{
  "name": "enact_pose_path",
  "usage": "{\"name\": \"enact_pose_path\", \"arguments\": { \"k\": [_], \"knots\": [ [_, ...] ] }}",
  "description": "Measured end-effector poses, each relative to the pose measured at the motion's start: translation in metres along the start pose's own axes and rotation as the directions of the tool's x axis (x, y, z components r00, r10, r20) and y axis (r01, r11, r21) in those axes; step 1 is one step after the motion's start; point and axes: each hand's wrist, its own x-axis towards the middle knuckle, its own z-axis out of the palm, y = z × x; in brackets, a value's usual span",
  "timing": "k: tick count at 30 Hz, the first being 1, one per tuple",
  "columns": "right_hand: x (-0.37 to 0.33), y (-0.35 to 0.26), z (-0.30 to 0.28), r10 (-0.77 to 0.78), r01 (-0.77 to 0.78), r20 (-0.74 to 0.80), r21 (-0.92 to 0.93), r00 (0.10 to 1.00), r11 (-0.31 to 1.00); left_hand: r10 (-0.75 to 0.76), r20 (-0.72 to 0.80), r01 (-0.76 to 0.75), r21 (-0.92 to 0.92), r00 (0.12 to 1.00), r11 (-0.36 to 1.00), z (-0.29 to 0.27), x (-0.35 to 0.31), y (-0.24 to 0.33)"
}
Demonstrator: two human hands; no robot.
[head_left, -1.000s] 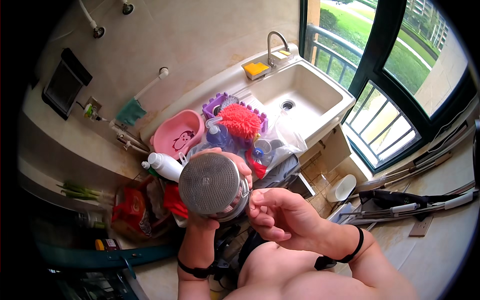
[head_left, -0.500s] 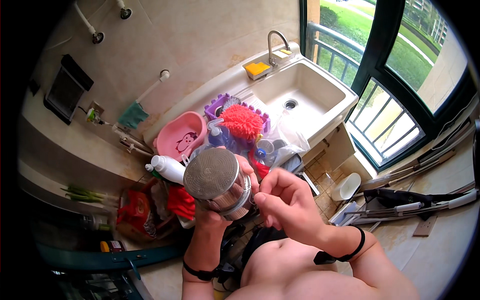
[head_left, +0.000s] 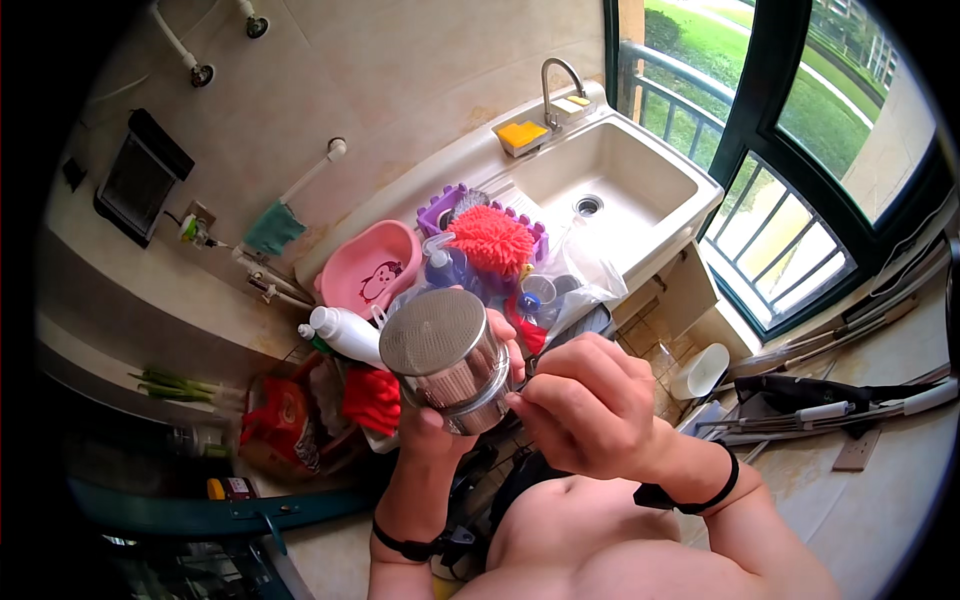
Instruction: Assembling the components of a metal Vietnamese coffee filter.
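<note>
Left hand (head_left: 440, 420) fingers wrap tightly around a steel cylinder with a mesh top (head_left: 447, 360), held above the clutter. Right hand (head_left: 585, 405) fingertips pinch together against its lower rim. Behind stand a white bottle (head_left: 345, 333), pink basin (head_left: 365, 272), and the sink (head_left: 655, 215).

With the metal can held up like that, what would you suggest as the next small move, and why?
Probably steady the can with the left hand while the right hand works at its lower rim. The right fingertips already pinch there, and the can is tilted in mid-air above the cluttered floor, so a firm hold seems wise.
</note>
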Motion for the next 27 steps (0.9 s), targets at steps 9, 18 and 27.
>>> {"name": "enact_pose_path", "arguments": {
  "k": [9, 18, 27],
  "knots": [
    [0.001, -0.006, 0.004, -0.022, 0.025, -0.049, 0.070, 0.999, 0.997, 0.049, -0.045, -0.049, 0.002, 0.998, 0.999, 0.004, -0.005, -0.002],
    [-0.002, -0.011, 0.009, 0.048, -0.038, -0.055, 0.161, 0.997, 0.986, 0.058, -0.079, -0.059, -0.007, 0.995, 0.998, 0.006, -0.008, -0.001],
    [-0.001, 0.000, 0.004, -0.057, 0.055, -0.051, -0.026, 0.997, 0.998, 0.103, -0.198, -0.073, 0.156, 0.975, 0.985, -0.003, -0.012, -0.005]
  ]
}}
